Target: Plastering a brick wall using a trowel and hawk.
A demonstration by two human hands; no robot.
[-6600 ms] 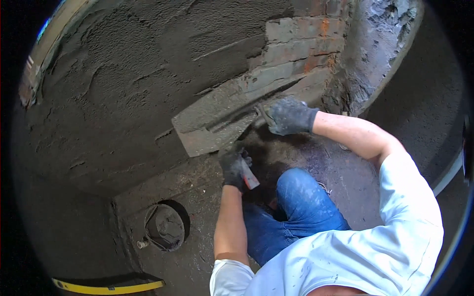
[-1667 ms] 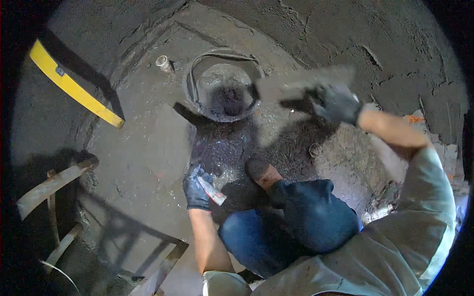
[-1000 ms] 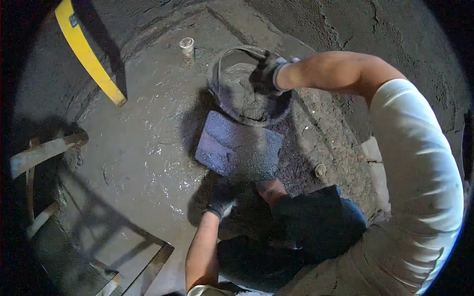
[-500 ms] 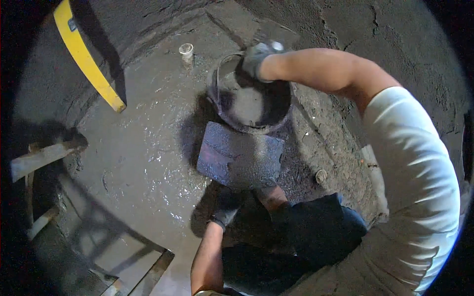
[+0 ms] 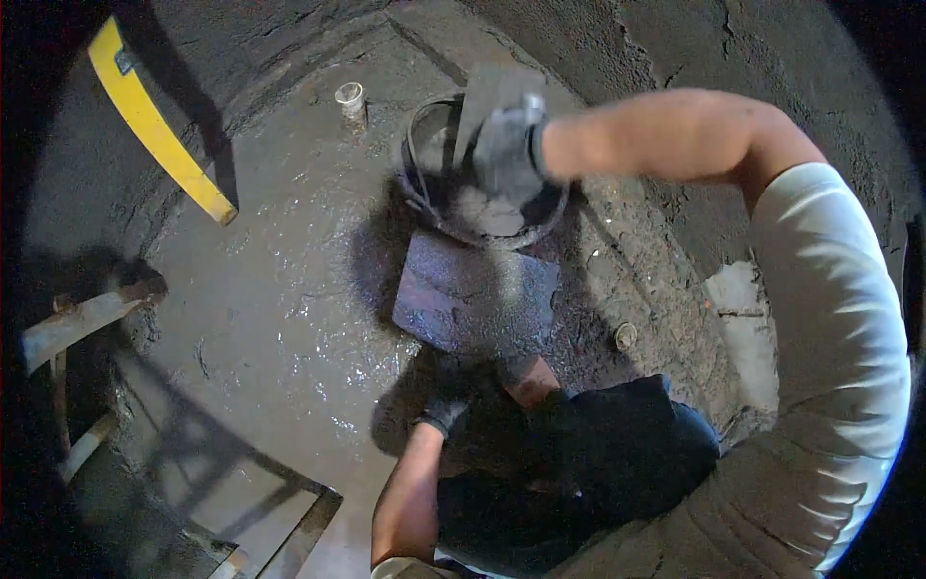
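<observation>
My right hand (image 5: 506, 154), in a dark glove and motion-blurred, is closed on a grey flat trowel (image 5: 492, 87) tilted over the round bucket (image 5: 420, 135), which has grey mortar (image 5: 487, 212) inside. In front of the bucket is a square board (image 5: 468, 289), coated with wet grey material. My left hand (image 5: 444, 396), also gloved and mostly in shadow, grips the board from beneath at its near edge; its fingertips are hidden.
A yellow level (image 5: 154, 125) leans at the upper left. A short pipe (image 5: 352, 106) stands behind the bucket, another capped stub (image 5: 625, 337) at right. Rusty metal bars (image 5: 82, 328) curve at lower left. Rough rendered walls (image 5: 752, 58) surround the wet floor (image 5: 241, 318).
Half a second ago the trowel was behind the bucket's far rim; my right hand has brought it down and nearer, over the opening. The board has shifted very slightly up in view.
</observation>
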